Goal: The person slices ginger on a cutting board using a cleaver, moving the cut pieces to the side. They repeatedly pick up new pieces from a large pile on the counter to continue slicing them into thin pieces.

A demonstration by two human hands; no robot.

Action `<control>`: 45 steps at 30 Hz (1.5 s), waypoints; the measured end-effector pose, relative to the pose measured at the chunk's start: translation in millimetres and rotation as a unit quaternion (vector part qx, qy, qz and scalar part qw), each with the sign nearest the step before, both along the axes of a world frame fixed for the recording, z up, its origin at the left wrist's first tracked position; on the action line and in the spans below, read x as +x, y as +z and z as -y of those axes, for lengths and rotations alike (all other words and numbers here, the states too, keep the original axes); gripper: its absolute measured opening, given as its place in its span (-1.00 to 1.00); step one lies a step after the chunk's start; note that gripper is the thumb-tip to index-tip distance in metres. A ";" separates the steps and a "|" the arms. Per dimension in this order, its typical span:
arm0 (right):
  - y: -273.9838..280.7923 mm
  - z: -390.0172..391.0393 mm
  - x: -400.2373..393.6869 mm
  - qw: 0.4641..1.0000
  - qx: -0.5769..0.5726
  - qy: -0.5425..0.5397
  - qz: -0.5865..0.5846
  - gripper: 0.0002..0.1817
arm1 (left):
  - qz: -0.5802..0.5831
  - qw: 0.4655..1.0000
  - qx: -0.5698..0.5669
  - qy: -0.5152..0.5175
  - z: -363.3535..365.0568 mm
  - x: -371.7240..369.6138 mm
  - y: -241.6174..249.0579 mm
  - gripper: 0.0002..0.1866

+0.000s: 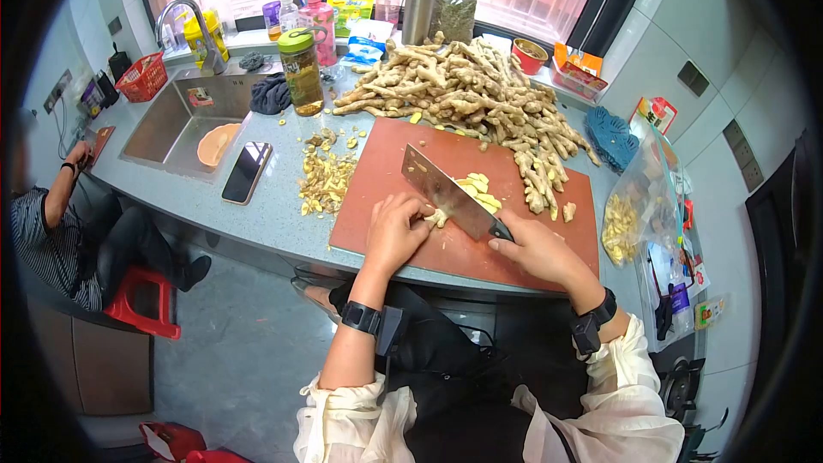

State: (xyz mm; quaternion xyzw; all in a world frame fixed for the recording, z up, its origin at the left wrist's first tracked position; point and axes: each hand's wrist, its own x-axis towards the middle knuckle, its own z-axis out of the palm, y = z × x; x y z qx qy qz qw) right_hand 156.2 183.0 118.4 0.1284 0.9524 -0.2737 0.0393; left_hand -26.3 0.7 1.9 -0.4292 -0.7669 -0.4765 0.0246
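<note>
My right hand is closed round the black handle of a cleaver, its broad blade tilted over the red-brown cutting board. Close by the blade, my left hand presses a small piece of ginger on the board with bent fingers. Pale yellow ginger slices lie just beyond the blade. A large heap of whole ginger roots covers the back of the board and the counter behind it. Left of the board, ginger scraps are scattered on the counter.
A phone and a green-lidded bottle stand left of the board, near the sink. At right are a plastic bag of ginger pieces and a blue cloth. Another person sits at far left by a red stool.
</note>
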 end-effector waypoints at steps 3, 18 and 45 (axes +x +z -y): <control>0.2 2.6 -1.2 1.000 0.024 0.009 0.005 -0.62 | 0.001 1.000 0.008 -0.001 0.4 0.7 0.2 -0.84; -11.8 22.1 -48.6 0.996 0.087 0.031 0.019 -0.66 | 0.006 1.000 -0.002 0.008 -0.6 1.2 0.0 -0.82; -18.3 15.2 -31.1 0.996 0.080 0.026 0.007 -0.67 | 0.011 1.000 0.000 0.013 -1.2 0.1 0.9 -0.82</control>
